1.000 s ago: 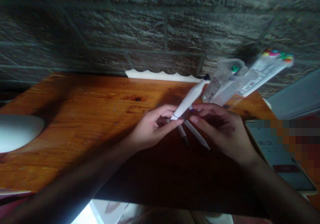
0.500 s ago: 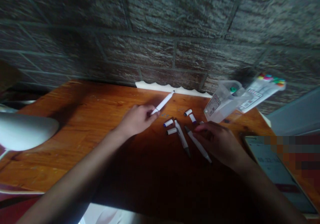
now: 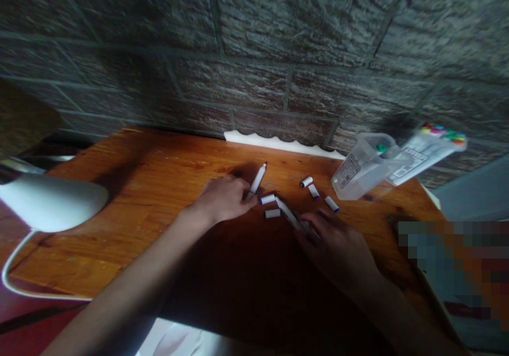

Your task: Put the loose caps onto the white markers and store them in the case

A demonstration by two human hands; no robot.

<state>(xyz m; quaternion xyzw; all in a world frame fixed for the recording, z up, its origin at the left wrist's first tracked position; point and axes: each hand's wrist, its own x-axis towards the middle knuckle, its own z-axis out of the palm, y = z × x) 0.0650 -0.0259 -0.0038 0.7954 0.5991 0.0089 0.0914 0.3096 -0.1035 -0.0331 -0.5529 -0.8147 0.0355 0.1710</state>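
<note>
My left hand [image 3: 225, 199] is closed round a white marker [image 3: 257, 180], its dark tip pointing up and away from me. My right hand [image 3: 338, 242] is over the uncapped markers on the desk, thumb and fingers closing round one grey-white marker [image 3: 288, 213]. Part of a second marker shows between those fingers; the rest is hidden. Beside the markers lie loose caps: a blue-rimmed cap [image 3: 268, 199], a grey cap [image 3: 272, 214], a dark-ended cap [image 3: 306, 181], a purple-rimmed cap [image 3: 314, 192] and another blue-rimmed cap [image 3: 331, 203].
A clear plastic box [image 3: 353, 173] with a green-ended marker stands at the back right. Behind it leans a case of colourful markers [image 3: 429, 152]. A white lamp [image 3: 59, 202] is at the left, with white paper [image 3: 178, 340] at the front edge. The stone wall [image 3: 254, 80] rises behind.
My right hand has moved left onto the loose markers, uncovering a blue-rimmed cap. My left hand has drawn its marker back and turned it steeper. The view has shifted slightly left.
</note>
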